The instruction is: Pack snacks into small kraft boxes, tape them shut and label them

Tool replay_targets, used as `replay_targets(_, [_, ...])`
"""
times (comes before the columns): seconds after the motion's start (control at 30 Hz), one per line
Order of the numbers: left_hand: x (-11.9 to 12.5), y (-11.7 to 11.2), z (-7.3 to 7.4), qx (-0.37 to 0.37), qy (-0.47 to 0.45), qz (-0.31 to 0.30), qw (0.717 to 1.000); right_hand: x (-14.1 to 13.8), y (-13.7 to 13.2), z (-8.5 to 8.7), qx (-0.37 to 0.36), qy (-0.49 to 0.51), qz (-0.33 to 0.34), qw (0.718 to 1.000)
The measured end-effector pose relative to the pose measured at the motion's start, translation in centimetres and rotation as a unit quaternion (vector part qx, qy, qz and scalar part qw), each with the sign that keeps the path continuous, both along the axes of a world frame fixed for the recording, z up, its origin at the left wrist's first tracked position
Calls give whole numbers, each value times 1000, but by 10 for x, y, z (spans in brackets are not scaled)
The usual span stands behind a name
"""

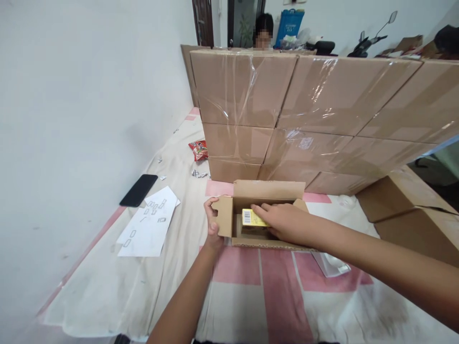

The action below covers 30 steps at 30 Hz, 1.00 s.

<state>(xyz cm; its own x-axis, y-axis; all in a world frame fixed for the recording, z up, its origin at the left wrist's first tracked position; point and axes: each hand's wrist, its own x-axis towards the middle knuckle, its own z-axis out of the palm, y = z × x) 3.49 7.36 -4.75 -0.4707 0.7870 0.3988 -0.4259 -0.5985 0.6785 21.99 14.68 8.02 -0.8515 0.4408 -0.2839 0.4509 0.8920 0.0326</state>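
Observation:
A small open cardboard box (267, 193) sits on the pink-and-white checked sheet in front of me. My left hand (212, 222) grips the box's left flap, thumb over the edge. My right hand (283, 220) reaches into the box, fingers lying over a yellow packet (251, 218) with a barcode label. The packet rests inside the box, partly hidden under my fingers.
A wall of taped cardboard cartons (304, 110) stands just behind the box. More cartons (412, 210) lie at the right. A black phone (138, 189), white label sheets (150, 224) and a red snack bag (199, 150) lie at the left. A person (263, 31) sits beyond the cartons.

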Motion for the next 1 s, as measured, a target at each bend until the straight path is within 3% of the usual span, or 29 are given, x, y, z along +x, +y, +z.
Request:
replay_targets(0.37, [-5, -2, -2, -36, 46, 12, 998, 10, -4, -7, -17, 26, -23, 999])
replay_targets(0.47, [-5, -2, -2, -32, 60, 11, 998, 9, -4, 5, -28, 48, -27, 998])
replay_targets(0.57, [-7, -3, -2, -28, 58, 7, 998, 25, -4, 28, -56, 149, -5, 987])
replay_targets(0.63, [-9, -3, -3, -36, 38, -12, 999, 47, -3, 36, -50, 283, -28, 957])
replay_targets(0.7, [-13, -1, -6, -57, 23, -43, 997, 72, -4, 32, -26, 423, -111, 899])
replay_targets(0.8, [-17, 7, -14, -89, 54, -64, 993, 94, -11, -1, -73, 502, -213, 835])
replay_targets(0.9, [-20, 13, -19, -101, 106, -58, 988, 93, -23, -41, -145, 544, -231, 793])
replay_targets(1.0, [-19, 8, -15, -106, 138, -88, 981, 81, -31, -68, -172, 633, -241, 715])
